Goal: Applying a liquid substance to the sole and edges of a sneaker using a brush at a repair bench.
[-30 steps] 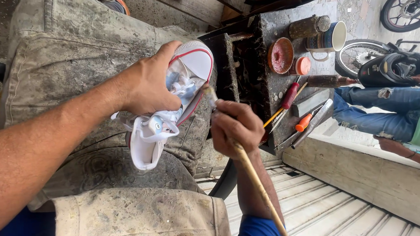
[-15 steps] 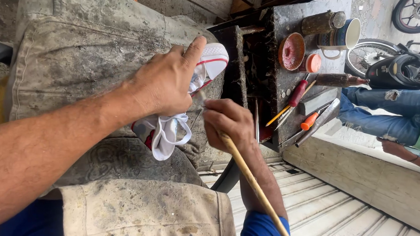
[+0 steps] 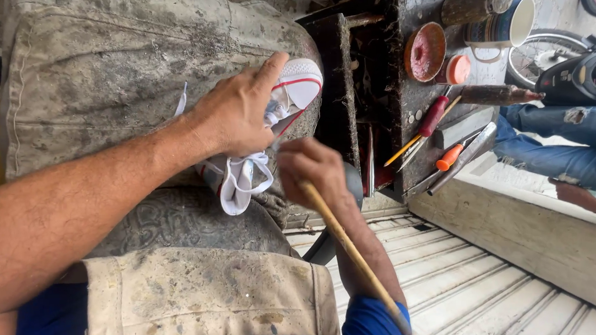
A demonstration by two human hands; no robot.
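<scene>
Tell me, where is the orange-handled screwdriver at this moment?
In the head view, the orange-handled screwdriver lies to the right on the dark workbench, below the red-handled tool and well clear of both hands.

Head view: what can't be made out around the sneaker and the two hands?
- White sneaker: mostly hidden under the left hand.
- Wooden stick: working tip hidden inside the right hand; far end cut off at the bottom edge.
- Where stick meets sneaker: hidden by both hands.

a blue mug [image 3: 504, 25], a round orange tin [image 3: 425, 51] and screwdrivers [image 3: 433, 116] sit on the dark workbench [image 3: 408, 12].
</scene>
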